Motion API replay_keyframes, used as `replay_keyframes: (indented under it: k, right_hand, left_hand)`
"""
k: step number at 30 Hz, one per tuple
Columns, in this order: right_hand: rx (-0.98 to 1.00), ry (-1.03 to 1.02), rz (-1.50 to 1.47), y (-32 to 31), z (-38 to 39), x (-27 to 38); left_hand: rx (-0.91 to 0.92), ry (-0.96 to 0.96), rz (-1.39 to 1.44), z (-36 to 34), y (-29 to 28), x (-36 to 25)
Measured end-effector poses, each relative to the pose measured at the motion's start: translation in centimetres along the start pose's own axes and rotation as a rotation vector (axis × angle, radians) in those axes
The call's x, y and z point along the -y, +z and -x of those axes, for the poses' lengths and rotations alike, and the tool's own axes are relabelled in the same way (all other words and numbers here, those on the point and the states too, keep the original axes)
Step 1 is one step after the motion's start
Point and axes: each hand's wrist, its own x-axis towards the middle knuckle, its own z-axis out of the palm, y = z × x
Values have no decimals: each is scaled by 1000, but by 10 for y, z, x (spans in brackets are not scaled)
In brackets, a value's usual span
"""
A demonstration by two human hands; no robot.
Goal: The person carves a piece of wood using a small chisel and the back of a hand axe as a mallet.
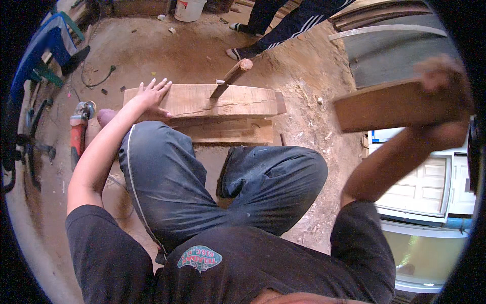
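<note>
A thick wooden beam lies crosswise before my knees, with a long crack along its near side. My left hand rests flat on its left part, fingers spread. A chisel stands tilted on the beam right of centre, its wooden handle frayed at the top; its cutting edge is hidden. Raised high at the right, my right hand is wrapped round a brown wooden block, which may be a mallet. Motion blurs both. The block is well apart from the chisel.
Another piece of wood lies under the beam's near side. A red angle grinder is at the left. A person's legs and a white bucket are at the far side. White panelled furniture stands at the right.
</note>
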Motion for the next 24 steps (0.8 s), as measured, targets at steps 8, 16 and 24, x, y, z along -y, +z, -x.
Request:
replay_keyframes:
  k: [8,16,24]
  right_hand:
    - [-110,849,115,144,173,-165]
    - [-28,19,25,38,-1,15]
    - [-25,852,206,118,146,-128]
  left_hand:
    - [15,-32,101,-8,4,5]
    - [-49,-30,86,-5,12,4]
    - [-38,-46,78,1,10,9]
